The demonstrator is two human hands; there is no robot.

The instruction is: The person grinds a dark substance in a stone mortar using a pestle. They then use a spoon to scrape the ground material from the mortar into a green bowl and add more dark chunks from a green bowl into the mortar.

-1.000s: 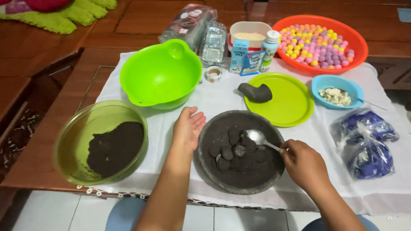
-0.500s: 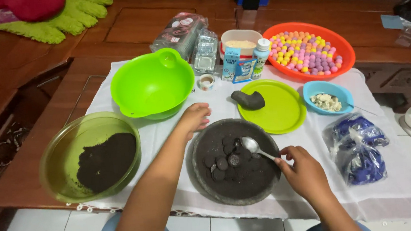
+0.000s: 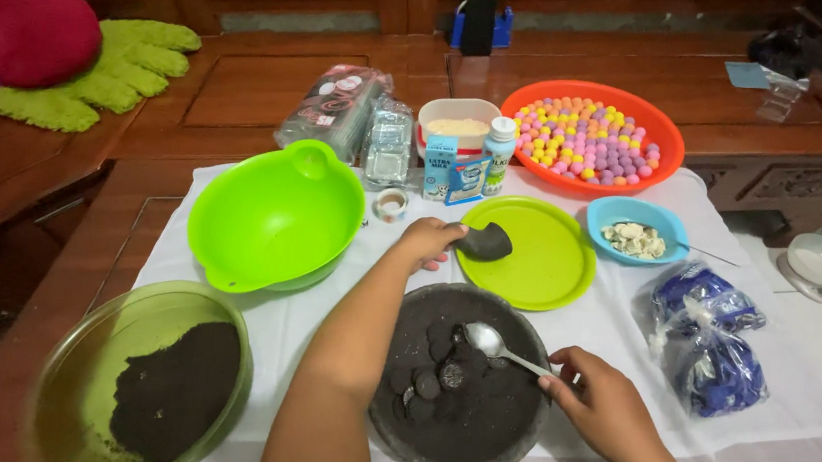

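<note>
A dark stone mortar [image 3: 406, 440] sits at the front of the white cloth, holding dark round cookies [image 3: 432, 366] and crumbs. My right hand [image 3: 597, 406] grips a metal spoon [image 3: 498, 344] by its handle, the bowl of the spoon resting over the cookies. My left hand [image 3: 429, 240] reaches past the mortar and closes on the dark stone pestle [image 3: 488, 243], which lies on the flat lime-green plate [image 3: 545, 268].
A clear greenish bowl [image 3: 73, 374] with dark crumbs [image 3: 175, 389] stands front left, a lime-green bowl [image 3: 269, 215] behind it. Further back are an orange basket of coloured balls [image 3: 593, 138], a small blue bowl [image 3: 637, 229], milk cartons [image 3: 453, 169] and blue cookie packets [image 3: 708, 338].
My left hand has left the mortar's rim and reached forward to the pestle on the green plate. The right hand has kept the spoon in the mortar.
</note>
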